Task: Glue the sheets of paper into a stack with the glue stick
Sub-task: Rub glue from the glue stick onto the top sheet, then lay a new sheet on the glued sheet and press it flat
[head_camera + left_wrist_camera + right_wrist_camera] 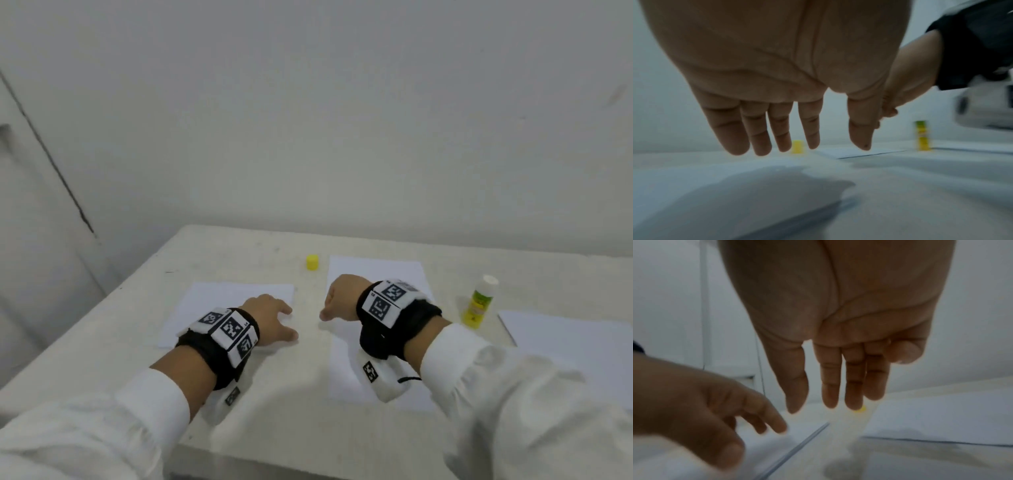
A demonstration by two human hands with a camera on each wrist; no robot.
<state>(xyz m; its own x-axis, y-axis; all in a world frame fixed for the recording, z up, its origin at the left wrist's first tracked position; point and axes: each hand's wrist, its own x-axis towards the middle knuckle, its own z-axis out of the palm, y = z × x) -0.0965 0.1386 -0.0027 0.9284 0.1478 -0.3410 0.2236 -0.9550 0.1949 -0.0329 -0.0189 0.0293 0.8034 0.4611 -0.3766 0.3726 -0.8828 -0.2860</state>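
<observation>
Three white sheets lie on the table: a left sheet (pixel 219 301), a middle sheet (pixel 373 270) and a right sheet (pixel 579 346). My left hand (pixel 274 318) hovers over the left sheet's right edge with fingers straight and spread, holding nothing. My right hand (pixel 337 301) hangs above the middle sheet, fingers relaxed and empty. The uncapped glue stick (pixel 478 305), green and yellow, stands upright between the middle and right sheets. Its yellow cap (pixel 312 262) sits behind the gap between the left and middle sheets. In the wrist views my left hand (pixel 797 146) and right hand (pixel 830 402) hang open above the table.
The white table (pixel 239 250) stands against a plain wall. Its left edge runs diagonally near the left sheet. The near edge lies under my white sleeves (pixel 513 394).
</observation>
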